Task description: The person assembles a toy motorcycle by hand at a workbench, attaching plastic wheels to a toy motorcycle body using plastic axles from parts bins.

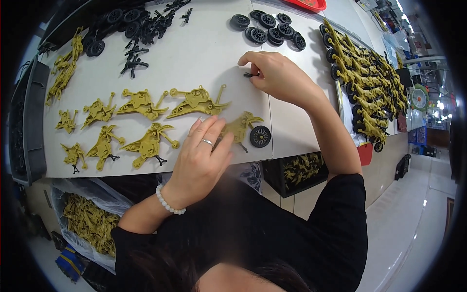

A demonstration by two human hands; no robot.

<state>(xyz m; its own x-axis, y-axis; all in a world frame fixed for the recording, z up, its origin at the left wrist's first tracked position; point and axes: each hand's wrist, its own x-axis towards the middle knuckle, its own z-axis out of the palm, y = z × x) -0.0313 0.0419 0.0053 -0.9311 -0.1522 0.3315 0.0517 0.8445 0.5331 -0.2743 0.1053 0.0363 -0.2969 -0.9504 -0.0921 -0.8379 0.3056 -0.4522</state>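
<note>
Fingers (pixel 249 57) of the right hand (pixel 282 75) curl inward, with thumb and fingertip pinched on a small black plastic piece (pixel 248 75) just above the worktop (pixel 194 53). The left hand (pixel 202 151), wearing a ring and a white beaded bracelet (pixel 167 201), reaches across the left end of a yellow toy-motorcycle body half (pixel 238 128); its fingers lie slightly apart, and whether they grip the body half cannot be told. That body half is blurred, near the worktop's front edge, with a black spoked wheel (pixel 260 136) at its right end and a dark stand below.

To its left, three similar yellow halves (pixel 149 141) sit in a row, each with a small black stand at its lower side. Behind them runs a row of four yellow halves (pixel 196 100). Loose black wheels (pixel 275 33) cluster beyond the right hand; yellow motorcycles with black wheels (pixel 367 85) stand packed together at the right.
</note>
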